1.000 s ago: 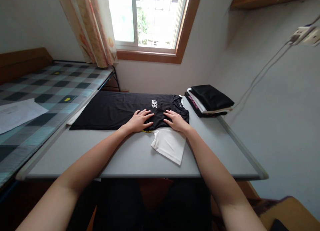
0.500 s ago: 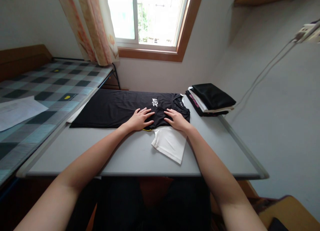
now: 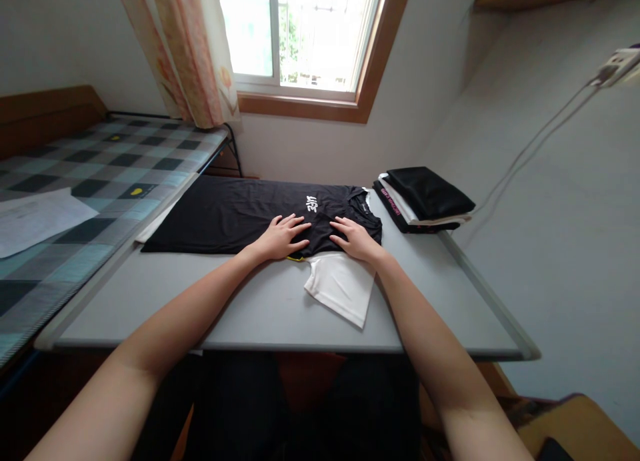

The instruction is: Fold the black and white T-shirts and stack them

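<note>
A black T-shirt [image 3: 225, 211] with white lettering lies flat across the table, its collar toward the right. Beneath it is a white garment; its white sleeve [image 3: 340, 288] sticks out toward me, and a strip shows at the far left end. My left hand [image 3: 283, 238] rests palm down on the black cloth near the lettering, fingers spread. Just to its right, my right hand [image 3: 356, 239] lies flat on the shirt below the collar, fingers apart. Neither hand grips the cloth.
On the table's [image 3: 440, 294] back right corner sits a stack of folded clothes [image 3: 425, 194]. To the left stands a bed with a checked mattress [image 3: 165, 148] and a sheet of paper [image 3: 45, 218]. A window, a curtain [image 3: 185, 61] and a wall socket with a cable [image 3: 530, 141] are beyond.
The view has shifted very slightly. Both hands stay in the same place on the black T-shirt, and the clothes lie as before.
</note>
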Demonstrator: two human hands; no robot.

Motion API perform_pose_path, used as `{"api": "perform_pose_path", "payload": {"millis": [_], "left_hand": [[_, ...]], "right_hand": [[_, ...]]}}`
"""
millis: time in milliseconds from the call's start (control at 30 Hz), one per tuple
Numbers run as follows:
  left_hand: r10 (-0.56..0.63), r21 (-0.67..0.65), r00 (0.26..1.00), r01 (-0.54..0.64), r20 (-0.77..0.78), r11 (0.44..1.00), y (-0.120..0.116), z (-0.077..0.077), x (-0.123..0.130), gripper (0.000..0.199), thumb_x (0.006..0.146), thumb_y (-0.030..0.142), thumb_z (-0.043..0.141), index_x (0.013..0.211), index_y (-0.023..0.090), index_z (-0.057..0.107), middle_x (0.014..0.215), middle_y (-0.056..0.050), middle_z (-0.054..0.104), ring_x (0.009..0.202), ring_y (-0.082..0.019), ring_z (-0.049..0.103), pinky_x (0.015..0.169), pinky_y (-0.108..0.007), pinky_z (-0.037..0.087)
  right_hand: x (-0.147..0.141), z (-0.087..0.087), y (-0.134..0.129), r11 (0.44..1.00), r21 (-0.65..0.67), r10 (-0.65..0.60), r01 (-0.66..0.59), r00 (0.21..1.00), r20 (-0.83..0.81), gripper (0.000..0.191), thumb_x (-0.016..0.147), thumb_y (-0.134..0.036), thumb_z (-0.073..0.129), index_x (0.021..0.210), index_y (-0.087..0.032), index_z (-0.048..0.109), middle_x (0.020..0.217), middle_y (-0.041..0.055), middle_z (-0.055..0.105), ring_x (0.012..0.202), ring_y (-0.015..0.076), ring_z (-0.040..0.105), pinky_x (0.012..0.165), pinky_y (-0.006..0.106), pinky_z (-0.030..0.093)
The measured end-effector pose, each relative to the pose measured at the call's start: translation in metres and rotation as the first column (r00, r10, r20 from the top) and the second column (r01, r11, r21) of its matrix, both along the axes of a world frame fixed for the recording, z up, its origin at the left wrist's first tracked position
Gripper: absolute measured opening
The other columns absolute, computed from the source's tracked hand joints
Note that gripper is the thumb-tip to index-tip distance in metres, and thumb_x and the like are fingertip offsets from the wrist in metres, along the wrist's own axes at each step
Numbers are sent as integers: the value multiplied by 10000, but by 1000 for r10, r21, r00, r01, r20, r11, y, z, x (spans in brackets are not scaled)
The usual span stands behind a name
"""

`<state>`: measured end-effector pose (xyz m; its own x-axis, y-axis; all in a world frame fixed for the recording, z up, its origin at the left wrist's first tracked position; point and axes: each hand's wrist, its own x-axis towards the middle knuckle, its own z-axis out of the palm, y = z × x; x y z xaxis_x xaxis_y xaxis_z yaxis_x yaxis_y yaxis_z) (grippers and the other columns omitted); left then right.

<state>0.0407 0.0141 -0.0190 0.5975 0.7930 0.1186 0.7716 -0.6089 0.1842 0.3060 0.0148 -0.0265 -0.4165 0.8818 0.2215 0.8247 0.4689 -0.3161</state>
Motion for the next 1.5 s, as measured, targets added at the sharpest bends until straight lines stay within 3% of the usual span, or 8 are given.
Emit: {"api": "perform_pose_path", "payload": {"millis": [1100, 1500], "left_hand": [[-4, 17, 1000, 4, 6, 1000, -1, 0, 0, 576, 983, 544, 427, 1495, 279, 445, 1574, -81, 401, 1477, -298, 301, 1187, -536, 199], [0, 14, 1000, 0, 9, 1000, -2, 1, 1, 572, 980, 548, 433, 1494, 296, 446, 1574, -68, 405, 1478, -298, 299, 1193, -532, 194]], "right_hand": [[-1, 5, -3, 1000, 3, -8, 8, 1000, 28, 472, 945, -344, 591, 1376, -154, 606, 1488, 160, 503, 1401, 299, 444, 1164, 463, 364], [-1, 4, -3, 1000, 2, -8, 8, 1000, 10, 460, 944, -357, 594, 1375, -197, 610, 1494, 129, 504, 1404, 298, 439, 1164, 474, 364]]}}
